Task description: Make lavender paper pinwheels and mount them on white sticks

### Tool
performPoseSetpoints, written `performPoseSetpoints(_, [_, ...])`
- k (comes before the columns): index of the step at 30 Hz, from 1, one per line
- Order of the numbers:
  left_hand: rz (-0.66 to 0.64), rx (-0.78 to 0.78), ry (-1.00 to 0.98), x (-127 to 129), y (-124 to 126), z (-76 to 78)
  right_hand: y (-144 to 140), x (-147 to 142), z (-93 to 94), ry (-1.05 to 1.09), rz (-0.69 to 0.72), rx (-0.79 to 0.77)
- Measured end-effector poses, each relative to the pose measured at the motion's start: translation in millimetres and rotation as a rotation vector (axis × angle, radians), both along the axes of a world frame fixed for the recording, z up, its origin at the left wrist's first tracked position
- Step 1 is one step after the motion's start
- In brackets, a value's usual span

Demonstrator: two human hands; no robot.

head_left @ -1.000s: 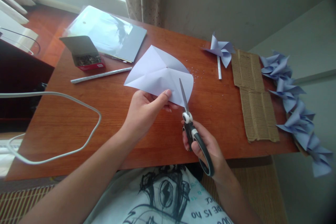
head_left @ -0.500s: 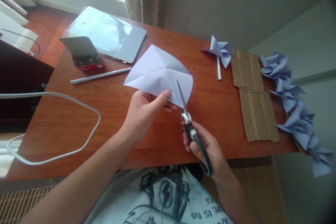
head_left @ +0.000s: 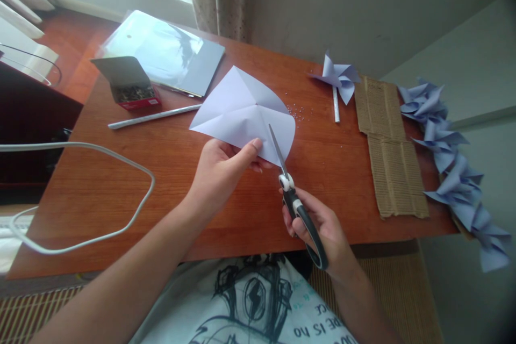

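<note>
A creased sheet of pale paper (head_left: pixel 237 105) is held above the table, pinched along its near edge by my left hand (head_left: pixel 226 166), thumb on top. My right hand (head_left: pixel 318 220) grips a pair of scissors (head_left: pixel 288 183) with black and white handles. One blade lies over the paper's right part, pointing up toward its middle; the other blade is hidden beneath. A finished paper pinwheel (head_left: pixel 341 78) on a white stick lies toward the back right.
Corrugated cardboard (head_left: pixel 393 156) lies on the right, beside several paper pinwheels (head_left: pixel 455 172) along the table edge. To the left are an open red box (head_left: pixel 139 99) of small metal pieces, a rolled paper stick (head_left: pixel 155 116), a plastic-covered folder (head_left: pixel 161 54) and a white cable (head_left: pixel 137 158).
The scissors' blade tip has shifted slightly left over the paper. My left hand has stayed nearly in place.
</note>
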State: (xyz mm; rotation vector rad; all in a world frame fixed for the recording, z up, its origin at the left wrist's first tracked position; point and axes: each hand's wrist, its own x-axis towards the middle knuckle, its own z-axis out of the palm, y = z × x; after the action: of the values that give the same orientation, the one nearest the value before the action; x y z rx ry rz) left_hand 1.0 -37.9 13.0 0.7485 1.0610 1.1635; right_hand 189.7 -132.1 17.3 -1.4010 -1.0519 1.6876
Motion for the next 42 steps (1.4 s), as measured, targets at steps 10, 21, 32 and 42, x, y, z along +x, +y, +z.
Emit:
performPoseSetpoints(10, [-0.015,-0.019,0.04,-1.1,0.3,1.7,-1.3,0.2,0.2,-0.021,-0.017,-0.008])
performPoseSetpoints(21, [-0.014,-0.013,0.04,-1.3,0.0,2.0,-3.4,1.4,-3.1,-0.007,-0.035,-0.004])
performPoseSetpoints(32, [-0.017,-0.01,0.034,-1.4,-0.1,3.3,-3.1,0.7,-6.0,-0.018,-0.065,0.016])
performPoseSetpoints(42, [-0.022,-0.02,0.032,-1.8,0.4,2.7,-2.5,-4.6,-0.7,0.037,-0.117,-0.052])
